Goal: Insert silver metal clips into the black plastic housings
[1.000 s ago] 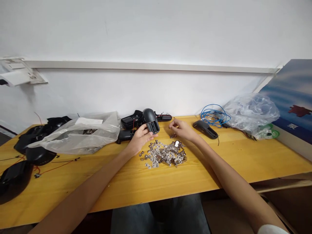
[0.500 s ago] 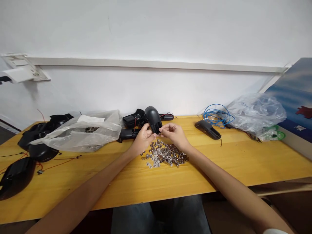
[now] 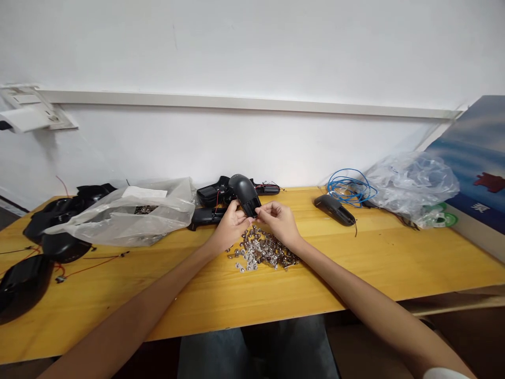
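My left hand [image 3: 228, 227] is wrapped round a black plastic housing [image 3: 243, 193] and holds it upright above the yellow wooden table [image 3: 244, 295]. My right hand [image 3: 279, 221] is pinched at the housing's lower open end, its fingertips closed on something too small to make out. Just below both hands lies a pile of small shiny metal parts [image 3: 262, 251] on the table.
More black housings with red wires [image 3: 215, 196] lie behind the hands. A clear bag of parts [image 3: 130, 216] and several black shells [image 3: 59, 231] sit at the left. At the right are a black part [image 3: 333, 209], blue wire coil [image 3: 347, 188], crumpled plastic bag [image 3: 410, 181] and blue box [image 3: 477, 163].
My right hand came in from the table beyond the metal pile to the housing's open end. My left hand turned the housing more upright.
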### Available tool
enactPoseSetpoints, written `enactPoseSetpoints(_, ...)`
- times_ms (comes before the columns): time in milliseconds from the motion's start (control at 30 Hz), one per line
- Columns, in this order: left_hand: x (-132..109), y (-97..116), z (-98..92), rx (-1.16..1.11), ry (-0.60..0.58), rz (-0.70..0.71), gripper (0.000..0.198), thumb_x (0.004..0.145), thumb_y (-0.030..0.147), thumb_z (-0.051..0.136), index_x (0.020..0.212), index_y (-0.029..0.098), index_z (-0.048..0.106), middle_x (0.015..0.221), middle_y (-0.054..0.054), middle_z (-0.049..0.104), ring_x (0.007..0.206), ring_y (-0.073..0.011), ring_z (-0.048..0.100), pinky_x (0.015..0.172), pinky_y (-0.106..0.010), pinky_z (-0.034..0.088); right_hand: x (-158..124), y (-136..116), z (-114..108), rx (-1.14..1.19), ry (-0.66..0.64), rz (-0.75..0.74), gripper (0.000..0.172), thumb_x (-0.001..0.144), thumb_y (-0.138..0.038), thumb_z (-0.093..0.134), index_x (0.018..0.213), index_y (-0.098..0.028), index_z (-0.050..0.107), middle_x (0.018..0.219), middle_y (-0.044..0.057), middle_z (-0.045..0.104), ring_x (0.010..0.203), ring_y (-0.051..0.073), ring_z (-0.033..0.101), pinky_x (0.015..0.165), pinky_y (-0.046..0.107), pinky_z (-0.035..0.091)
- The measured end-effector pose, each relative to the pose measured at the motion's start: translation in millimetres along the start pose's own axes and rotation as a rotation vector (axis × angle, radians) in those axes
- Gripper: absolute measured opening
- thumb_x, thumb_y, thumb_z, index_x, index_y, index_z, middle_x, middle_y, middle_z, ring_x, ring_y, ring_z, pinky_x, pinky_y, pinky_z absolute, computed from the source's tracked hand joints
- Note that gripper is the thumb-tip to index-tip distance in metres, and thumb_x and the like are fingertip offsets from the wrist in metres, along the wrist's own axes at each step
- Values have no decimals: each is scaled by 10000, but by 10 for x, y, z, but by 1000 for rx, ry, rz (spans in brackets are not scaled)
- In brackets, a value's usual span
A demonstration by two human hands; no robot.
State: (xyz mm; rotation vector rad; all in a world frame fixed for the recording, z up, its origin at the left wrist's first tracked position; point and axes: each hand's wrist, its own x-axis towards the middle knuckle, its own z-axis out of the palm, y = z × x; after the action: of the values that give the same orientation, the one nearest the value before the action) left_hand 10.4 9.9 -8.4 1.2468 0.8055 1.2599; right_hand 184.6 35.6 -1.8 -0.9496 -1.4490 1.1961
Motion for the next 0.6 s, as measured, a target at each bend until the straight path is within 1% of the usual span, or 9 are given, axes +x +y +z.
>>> enactPoseSetpoints(67, 2, -7, -3, -10, -1, 4, 738, 754, 302, 919, 1285, 226, 412, 1208, -155, 778, 1188, -309, 739, 1026, -443, 555, -8, -5, -1, -57, 19, -33, 428, 805, -607, 804, 860, -195, 700, 853, 86, 775, 754, 231, 741, 736, 362, 594)
enactPoseSetpoints(167, -3, -10, -4, -10, 0, 1, 714, 763, 296, 914, 1266, 222, 414, 1211, -157, 776, 1152, -306, 755, 1018, -441, 560, -20, -10, -1, -135, 29, -73, 391, 841, -575, 764, 886, -191, 703, 875, 79, 773, 784, 228, 738, 733, 347, 578)
enactPoseSetpoints(300, -15, 2, 2, -8, 15, -8, 706, 753, 273, 922, 1248, 223, 421, 1212, -157, 775, 1133, -303, 762, 1007, -434, 567, -23, -14, -2, -204, -10, -92, 358, 868, -547, 724, 884, -189, 703, 841, 59, 762, 737, 200, 703, 679, 311, 538)
enactPoseSetpoints(600, -2, -28, -15, -23, 50, 11, 771, 676, 212, 967, 1244, 217, 446, 1247, -151, 761, 1111, -287, 769, 1055, -484, 574, -51, -56, 3, -353, 10, -167, 263, 917, -461, 691, 858, -205, 670, 756, 25, 722, 653, 176, 637, 630, 295, 472)
